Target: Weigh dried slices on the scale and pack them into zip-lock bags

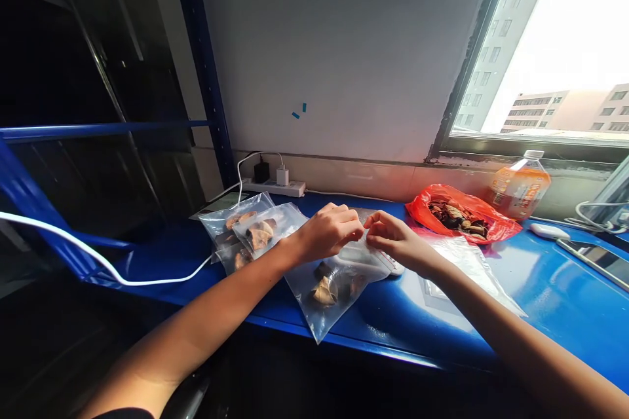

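Observation:
My left hand [327, 234] and my right hand [399, 243] are close together over the blue table, fingers pinched on the top edge of a clear plastic bag [339, 285]. The bag hangs tilted toward me, its lower corner past the table's front edge. Dried, curled brown pieces [325, 292] that look like peel lie inside it. Behind my hands a flat white device with a greyish top [363, 215] is partly hidden. Left of my left hand, several similar filled bags [263, 230] lie overlapping.
A red plastic bag [498, 228] of dried dark pieces [457, 215] stands open at the back right, beside an orange-labelled bottle [521, 186]. Flat clear bags [464, 268] lie near my right forearm. A phone [594, 260], a power strip [280, 188] and a white cable [147, 283] are also around.

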`<state>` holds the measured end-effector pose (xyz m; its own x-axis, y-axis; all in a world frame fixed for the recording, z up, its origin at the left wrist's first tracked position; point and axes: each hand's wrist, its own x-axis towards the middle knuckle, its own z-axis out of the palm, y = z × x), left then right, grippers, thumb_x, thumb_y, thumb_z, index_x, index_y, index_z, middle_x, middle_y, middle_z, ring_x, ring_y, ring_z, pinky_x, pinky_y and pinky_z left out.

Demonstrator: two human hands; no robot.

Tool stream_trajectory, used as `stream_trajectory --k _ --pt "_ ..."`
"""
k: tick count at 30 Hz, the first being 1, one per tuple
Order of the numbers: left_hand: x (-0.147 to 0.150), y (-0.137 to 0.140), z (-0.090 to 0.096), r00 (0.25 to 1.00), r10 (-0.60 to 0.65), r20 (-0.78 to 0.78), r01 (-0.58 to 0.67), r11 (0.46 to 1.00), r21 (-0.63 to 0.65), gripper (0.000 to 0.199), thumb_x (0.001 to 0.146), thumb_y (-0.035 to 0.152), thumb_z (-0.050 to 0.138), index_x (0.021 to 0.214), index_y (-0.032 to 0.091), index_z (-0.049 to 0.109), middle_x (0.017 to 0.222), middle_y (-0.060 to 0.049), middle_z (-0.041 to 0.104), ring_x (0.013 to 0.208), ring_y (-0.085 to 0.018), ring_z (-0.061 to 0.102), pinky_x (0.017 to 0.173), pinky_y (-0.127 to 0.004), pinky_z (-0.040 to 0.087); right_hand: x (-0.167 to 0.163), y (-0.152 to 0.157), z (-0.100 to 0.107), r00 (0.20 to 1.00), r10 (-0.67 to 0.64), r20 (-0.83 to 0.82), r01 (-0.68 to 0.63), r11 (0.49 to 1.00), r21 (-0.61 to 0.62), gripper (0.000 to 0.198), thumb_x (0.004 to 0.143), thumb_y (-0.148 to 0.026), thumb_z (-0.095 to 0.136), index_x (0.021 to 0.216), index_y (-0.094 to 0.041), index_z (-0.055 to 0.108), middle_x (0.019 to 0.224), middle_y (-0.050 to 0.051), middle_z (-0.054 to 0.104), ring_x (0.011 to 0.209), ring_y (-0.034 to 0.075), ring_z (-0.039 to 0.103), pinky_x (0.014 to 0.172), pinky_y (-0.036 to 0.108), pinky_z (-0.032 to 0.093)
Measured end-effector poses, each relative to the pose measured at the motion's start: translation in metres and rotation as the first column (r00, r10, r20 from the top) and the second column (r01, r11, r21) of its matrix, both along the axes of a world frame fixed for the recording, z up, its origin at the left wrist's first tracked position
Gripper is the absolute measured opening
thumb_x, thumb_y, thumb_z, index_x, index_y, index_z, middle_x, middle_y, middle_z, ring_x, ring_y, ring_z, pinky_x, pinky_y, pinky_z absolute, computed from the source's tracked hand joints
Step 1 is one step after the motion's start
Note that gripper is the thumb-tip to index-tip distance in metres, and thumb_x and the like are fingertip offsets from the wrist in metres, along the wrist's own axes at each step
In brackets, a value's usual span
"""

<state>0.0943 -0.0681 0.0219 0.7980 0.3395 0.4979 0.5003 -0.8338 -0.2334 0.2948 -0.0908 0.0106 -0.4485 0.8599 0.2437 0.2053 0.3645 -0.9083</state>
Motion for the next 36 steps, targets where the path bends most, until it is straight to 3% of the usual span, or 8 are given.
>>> stream_trajectory --k 7,13,17,21,26,30,33,36 --pt "0.001 0.001 -0.004 0.996 -0.090 0.026 0.090 0.996 0.014 0.014 0.092 0.020 0.053 0.085 0.020 0.066 0.088 -0.002 0.065 0.081 -0.016 0.053 0.077 -0.030 0.036 0.001 -0.002 0.003 0.996 0.091 -0.003 -0.091 0.988 -0.124 0.027 0.070 -0.034 0.064 0.087 -0.024 0.046 0.063 -0.006 0.050 0.055 0.010 0.039 0.049 0.023 0.028" --pt "0.003 0.001 -0.006 0.995 -0.093 0.037 0.094 0.995 -0.024 0.017 0.094 0.023 0.051 0.086 0.020 0.066 0.089 -0.002 0.065 0.083 -0.016 0.054 0.078 -0.030 0.036 0.000 -0.002 0.000 0.992 0.125 0.014 -0.123 0.985 -0.121 0.032 0.069 -0.029 0.060 0.094 -0.023 0.040 0.066 -0.007 0.051 0.056 0.010 0.041 0.052 0.023 0.030" --pt "0.005 -0.001 -0.005 0.998 -0.061 -0.002 0.061 0.996 -0.070 0.019 0.094 0.020 0.048 0.086 0.017 0.065 0.088 -0.004 0.064 0.080 -0.016 0.052 0.074 -0.029 0.037 -0.004 0.000 -0.006 0.991 -0.006 0.133 -0.004 0.997 0.077 0.027 0.070 -0.022 0.050 0.094 -0.024 0.038 0.063 -0.008 0.046 0.055 0.010 0.040 0.052 0.023 0.029" --pt "0.009 -0.003 -0.004 0.997 -0.064 -0.042 0.059 0.993 -0.098 0.017 0.092 0.018 0.048 0.086 0.017 0.064 0.087 -0.004 0.064 0.078 -0.017 0.050 0.073 -0.030 0.035 -0.005 0.003 -0.007 0.939 -0.180 0.294 0.081 0.944 0.320 0.024 0.066 -0.012 0.045 0.086 -0.024 0.037 0.064 -0.006 0.048 0.058 0.012 0.043 0.054 0.023 0.029" --pt "0.010 -0.007 -0.003 0.993 -0.114 -0.002 0.112 0.976 -0.187 0.014 0.090 0.015 0.051 0.082 0.019 0.062 0.086 -0.002 0.065 0.086 -0.017 0.051 0.081 -0.031 0.034 0.005 0.011 0.000 0.849 -0.402 0.343 0.257 0.881 0.397 0.020 0.063 -0.011 0.046 0.079 -0.022 0.044 0.061 -0.004 0.049 0.058 0.013 0.043 0.054 0.025 0.031" --pt "0.006 -0.006 -0.003 0.992 -0.081 0.099 0.106 0.956 -0.273 0.008 0.089 0.015 0.054 0.088 0.021 0.060 0.091 0.000 0.067 0.090 -0.017 0.052 0.084 -0.031 0.033 0.007 0.008 0.004 0.927 -0.245 0.285 0.133 0.923 0.362 0.004 0.074 -0.021 0.048 0.073 -0.021 0.052 0.069 0.000 0.057 0.064 0.015 0.049 0.059 0.027 0.037" --pt "0.002 -0.001 -0.004 0.986 -0.005 0.168 0.054 0.956 -0.287 0.010 0.088 0.012 0.052 0.091 0.020 0.058 0.086 0.000 0.066 0.086 -0.016 0.054 0.082 -0.030 0.035 0.001 0.000 0.005 0.959 -0.159 0.236 0.076 0.942 0.326 0.018 0.086 -0.036 0.047 0.078 -0.022 0.055 0.071 0.001 0.059 0.065 0.016 0.050 0.059 0.028 0.038" --pt "-0.003 0.005 -0.003 0.973 0.078 0.216 -0.017 0.963 -0.268 0.011 0.087 0.010 0.050 0.091 0.018 0.057 0.084 -0.001 0.064 0.083 -0.017 0.056 0.082 -0.032 0.036 -0.005 -0.005 0.004 0.961 -0.156 0.230 0.077 0.945 0.318 0.032 0.089 -0.049 0.046 0.074 -0.021 0.055 0.068 0.000 0.058 0.062 0.015 0.048 0.057 0.027 0.036"
